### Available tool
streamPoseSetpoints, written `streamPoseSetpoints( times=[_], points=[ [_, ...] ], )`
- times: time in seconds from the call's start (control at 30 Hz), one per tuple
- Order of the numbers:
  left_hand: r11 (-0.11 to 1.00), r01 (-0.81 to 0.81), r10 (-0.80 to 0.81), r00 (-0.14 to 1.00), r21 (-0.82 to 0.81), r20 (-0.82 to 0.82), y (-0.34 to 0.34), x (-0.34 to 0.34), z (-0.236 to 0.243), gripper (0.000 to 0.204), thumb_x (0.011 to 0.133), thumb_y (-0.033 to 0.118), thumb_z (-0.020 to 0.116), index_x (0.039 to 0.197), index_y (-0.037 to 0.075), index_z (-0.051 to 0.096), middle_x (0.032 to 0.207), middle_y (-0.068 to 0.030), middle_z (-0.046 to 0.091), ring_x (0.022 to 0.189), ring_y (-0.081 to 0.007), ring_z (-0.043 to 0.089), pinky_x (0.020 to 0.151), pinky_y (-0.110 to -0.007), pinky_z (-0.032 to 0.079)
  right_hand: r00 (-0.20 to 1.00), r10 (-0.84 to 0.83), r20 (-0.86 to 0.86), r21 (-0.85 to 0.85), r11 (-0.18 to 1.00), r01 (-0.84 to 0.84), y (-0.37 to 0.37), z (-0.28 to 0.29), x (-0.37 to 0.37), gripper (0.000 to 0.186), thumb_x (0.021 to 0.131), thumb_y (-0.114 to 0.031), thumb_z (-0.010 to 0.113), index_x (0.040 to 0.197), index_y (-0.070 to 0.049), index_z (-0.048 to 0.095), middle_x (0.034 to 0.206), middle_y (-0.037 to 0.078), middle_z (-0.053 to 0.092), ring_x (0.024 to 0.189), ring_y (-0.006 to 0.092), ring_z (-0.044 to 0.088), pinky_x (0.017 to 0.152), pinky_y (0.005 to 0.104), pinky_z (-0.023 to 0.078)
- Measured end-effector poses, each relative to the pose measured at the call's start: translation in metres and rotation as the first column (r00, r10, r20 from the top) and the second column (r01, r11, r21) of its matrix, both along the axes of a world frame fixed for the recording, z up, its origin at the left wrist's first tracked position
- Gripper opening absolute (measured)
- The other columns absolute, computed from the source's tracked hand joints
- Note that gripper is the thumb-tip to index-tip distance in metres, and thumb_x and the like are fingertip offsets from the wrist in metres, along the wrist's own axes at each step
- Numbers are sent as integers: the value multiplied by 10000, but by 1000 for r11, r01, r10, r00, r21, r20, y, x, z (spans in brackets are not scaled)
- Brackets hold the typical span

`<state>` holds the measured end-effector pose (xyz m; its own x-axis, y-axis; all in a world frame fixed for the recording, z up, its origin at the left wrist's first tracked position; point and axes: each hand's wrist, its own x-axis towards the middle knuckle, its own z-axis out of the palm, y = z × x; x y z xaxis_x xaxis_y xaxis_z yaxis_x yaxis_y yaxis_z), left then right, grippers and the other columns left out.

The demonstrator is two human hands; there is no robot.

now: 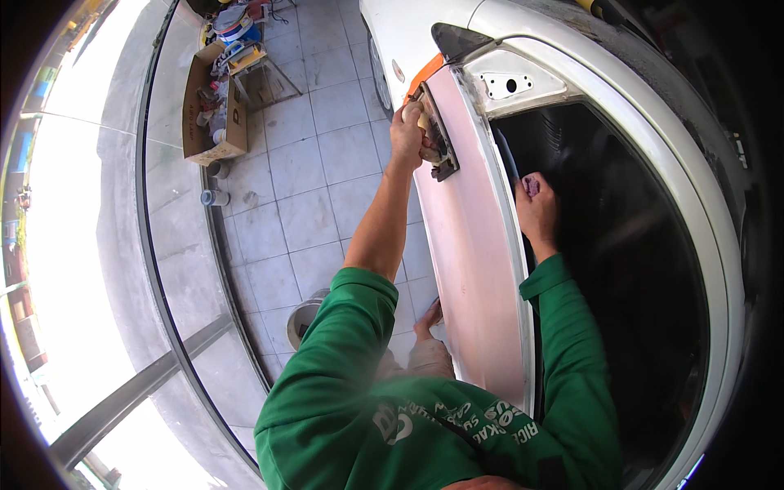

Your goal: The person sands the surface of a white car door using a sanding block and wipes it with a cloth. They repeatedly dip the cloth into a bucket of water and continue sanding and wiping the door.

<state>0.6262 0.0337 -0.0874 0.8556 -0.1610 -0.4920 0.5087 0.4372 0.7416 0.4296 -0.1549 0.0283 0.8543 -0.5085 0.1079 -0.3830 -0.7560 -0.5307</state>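
Observation:
My left hand (pixel 407 140) is closed round the handle of a long, dark sanding block (pixel 442 137). The block lies along the front part of a pinkish, primed car door (pixel 474 278). Orange tape (pixel 424 77) runs along the door's front edge, just beyond that hand. Over on the window side, my right hand (pixel 537 214) is curled at the inner edge of the door, by the dark window opening (pixel 621 245). A small purple piece (pixel 532 187) shows in its fingers; its kind cannot be made out.
The white car body (pixel 506 16) curves round the far and right sides. A cardboard box (pixel 214 122) of odds and ends stands at the far left, beside a small stand with a blue bucket (pixel 237 26). Nearer are a jar (pixel 215 198) and a pail (pixel 304 320) on the tiles.

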Motion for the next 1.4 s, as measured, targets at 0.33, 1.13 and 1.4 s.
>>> streamPoseSetpoints(
  times=[0.33, 1.13, 1.4],
  points=[
    [995, 75, -77, 997, -67, -29, -5, -270, 12, 470, 1078, 212, 550, 1524, 97, 451, 858, -19, 660, 485, -55, 472, 405, -240, 397, 997, -72, -24, -27, 997, 71, -20, -15, -20, 225, 916, -243, 754, 959, -33, 685, 921, 201, 724, 869, 429, 702, 753, 464, 554],
    [999, -7, 9, 999, -40, 36, 7, -395, -1, 483, 1050, 265, 564, 1496, 105, 469, 638, -13, 509, 429, -119, 475, 372, -298, 429, 918, -226, 327, 775, 620, -124, 12, 100, -243, 333, 964, -346, 790, 858, -58, 660, 750, 5, 608, 598, 131, 623, 559, 285, 537],
    [994, 68, -67, 998, -84, 20, 4, -557, 30, 491, 1059, 258, 576, 1504, 88, 459, 621, 2, 524, 419, -94, 458, 374, -271, 396, 984, 86, 156, -206, 977, -52, 12, 36, -347, 362, 884, -425, 811, 968, -98, 682, 966, 125, 662, 914, 364, 661, 803, 457, 538]
  ],
)
